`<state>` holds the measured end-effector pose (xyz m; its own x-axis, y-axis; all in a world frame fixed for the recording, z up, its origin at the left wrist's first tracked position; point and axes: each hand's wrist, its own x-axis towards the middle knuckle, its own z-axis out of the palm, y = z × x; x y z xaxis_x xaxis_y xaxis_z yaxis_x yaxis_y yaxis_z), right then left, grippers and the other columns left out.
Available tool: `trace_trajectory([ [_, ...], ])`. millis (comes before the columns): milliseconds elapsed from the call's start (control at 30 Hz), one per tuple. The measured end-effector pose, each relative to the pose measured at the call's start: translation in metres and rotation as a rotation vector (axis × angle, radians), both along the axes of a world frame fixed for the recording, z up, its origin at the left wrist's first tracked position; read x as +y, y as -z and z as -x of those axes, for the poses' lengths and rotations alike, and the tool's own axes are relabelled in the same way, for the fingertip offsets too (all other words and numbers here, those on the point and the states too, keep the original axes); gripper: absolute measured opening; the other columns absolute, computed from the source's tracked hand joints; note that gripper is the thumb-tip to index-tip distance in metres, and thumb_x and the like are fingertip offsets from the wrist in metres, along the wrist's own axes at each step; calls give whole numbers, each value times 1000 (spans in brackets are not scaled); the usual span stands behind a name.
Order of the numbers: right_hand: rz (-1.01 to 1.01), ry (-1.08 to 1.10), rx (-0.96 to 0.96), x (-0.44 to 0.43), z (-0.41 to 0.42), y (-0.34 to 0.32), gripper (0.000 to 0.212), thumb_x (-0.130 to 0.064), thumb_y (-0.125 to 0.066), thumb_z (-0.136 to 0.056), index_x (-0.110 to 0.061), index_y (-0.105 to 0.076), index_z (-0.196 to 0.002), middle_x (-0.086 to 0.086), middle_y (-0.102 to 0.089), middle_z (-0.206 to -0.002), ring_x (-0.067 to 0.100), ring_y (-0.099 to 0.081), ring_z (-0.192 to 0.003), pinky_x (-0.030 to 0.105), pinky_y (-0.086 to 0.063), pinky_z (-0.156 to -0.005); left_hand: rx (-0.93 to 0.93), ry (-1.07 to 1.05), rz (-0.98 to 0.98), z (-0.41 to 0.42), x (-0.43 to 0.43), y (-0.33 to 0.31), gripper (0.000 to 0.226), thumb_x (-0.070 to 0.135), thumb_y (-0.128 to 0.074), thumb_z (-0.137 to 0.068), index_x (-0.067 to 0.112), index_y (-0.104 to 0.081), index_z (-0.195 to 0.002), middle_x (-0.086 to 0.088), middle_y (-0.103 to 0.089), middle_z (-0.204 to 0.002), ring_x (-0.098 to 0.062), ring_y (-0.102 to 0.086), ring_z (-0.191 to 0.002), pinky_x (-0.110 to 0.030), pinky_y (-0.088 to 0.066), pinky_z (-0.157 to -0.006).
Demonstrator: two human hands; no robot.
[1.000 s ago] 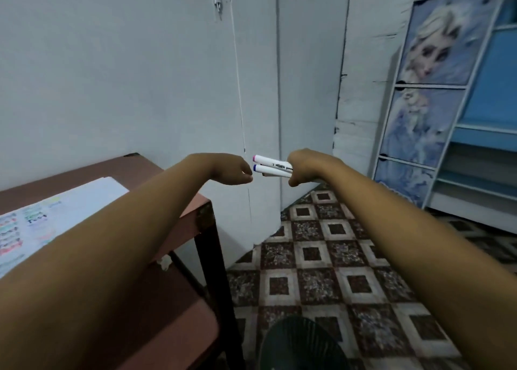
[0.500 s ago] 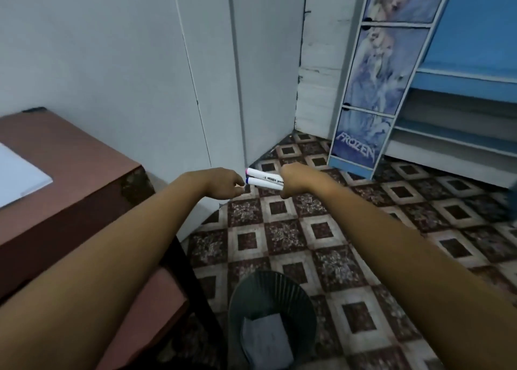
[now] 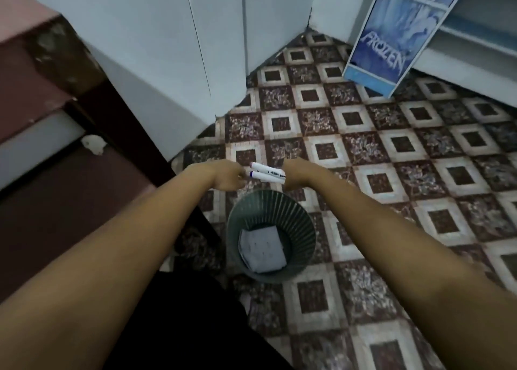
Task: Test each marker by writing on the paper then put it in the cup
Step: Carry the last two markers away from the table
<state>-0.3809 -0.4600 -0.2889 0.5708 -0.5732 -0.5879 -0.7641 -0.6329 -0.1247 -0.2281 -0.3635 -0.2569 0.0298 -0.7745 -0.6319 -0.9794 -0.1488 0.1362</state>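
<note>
Two white cylindrical plastic markers lie side by side in the air at the middle of the frame, nearly level, sloping slightly down to the right. The upper marker (image 3: pixel 267 169) has a pink left end; the lower marker (image 3: pixel 267 177) has a purple one. Both barrels carry small black print. Their right ends are hidden inside the right grip (image 3: pixel 293 173), which holds them. The left grip (image 3: pixel 226 175) has its curled fingertips at the purple end.

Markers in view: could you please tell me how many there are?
2. The right hand grips both side by side: the pink-capped marker farther away, the purple-capped marker nearer. Others may be hidden.
</note>
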Motion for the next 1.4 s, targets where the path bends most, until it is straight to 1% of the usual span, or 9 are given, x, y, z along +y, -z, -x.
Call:
trace_trajectory([
  [200,-179,-33,161,24,0,63,36,-13,-66,-84,1,-56,-116,7,-51,-79,20,-50,-66,29,-43,-61,85,6,-128,9,11,51,42,30,-37,-100,13,-45,-137,-9,-50,-136,-26,-49,-119,-35,-40,-100],
  [333,-228,-42,222,39,-2,97,22,-9,-65,-83,-3,-53,-101,5,-45,-72,18,-47,-63,31,-42,-68,109,24,-223,13,17,78,42,32,-35,-101,8,-46,-134,-12,-50,-134,-30,-50,-116,-40,-42,-99],
  [533,-257,-58,233,49,-3,125,25,-9,-69,-81,-5,-55,-101,9,-52,-93,28,-58,-94,39,-51,-87,131,27,-252,9,21,107,44,33,-37,-100,4,-48,-132,-15,-52,-128,-22,-49,-103,-39,-41,-94],
  [600,-251,-55,210,48,-1,128,27,-11,-69,-81,-5,-56,-104,8,-52,-92,27,-58,-91,37,-52,-83,128,27,-253,8,20,109,42,32,-38,-100,6,-48,-132,-14,-51,-130,-24,-50,-106,-39,-41,-96],
  [733,-211,-34,121,45,2,127,16,-15,-67,-83,-5,-54,-87,6,-50,-78,22,-52,-71,31,-46,-62,137,22,-246,8,16,110,39,32,-38,-100,5,-53,-125,-8,-47,-105,-20,-44,-92,-33,-38,-83],
  [867,-210,-15,59,40,2,117,26,-14,-67,-83,-7,-46,-70,5,-48,-71,23,-52,-72,31,-45,-63,142,15,-216,9,14,103,39,31,-40,-99,4,-53,-123,-15,-55,-124,-26,-52,-106,-38,-43,-95],
  [1033,-235,-23,52,34,5,99,26,-16,-64,-86,1,-59,-105,15,-60,-103,28,-60,-95,35,-51,-79,100,17,-195,11,13,86,44,32,-37,-100,6,-46,-133,-16,-50,-133,-30,-49,-119,-39,-40,-100],
  [1167,-234,-60,18,29,6,76,16,-15,-58,-89,-1,-60,-95,14,-58,-97,31,-59,-96,34,-48,-80,49,18,-177,11,9,72,49,36,-36,-100,6,-39,-139,-15,-47,-137,-29,-47,-121,-33,-39,-98],
  [1400,-93,-43,-53,10,2,35,50,-28,-61,-91,1,-51,-130,17,-56,-127,30,-56,-113,35,-50,-89,-37,28,-89,10,-8,33,51,36,-38,-98,5,-36,-139,-15,-40,-143,-30,-41,-128,-36,-36,-102],
])
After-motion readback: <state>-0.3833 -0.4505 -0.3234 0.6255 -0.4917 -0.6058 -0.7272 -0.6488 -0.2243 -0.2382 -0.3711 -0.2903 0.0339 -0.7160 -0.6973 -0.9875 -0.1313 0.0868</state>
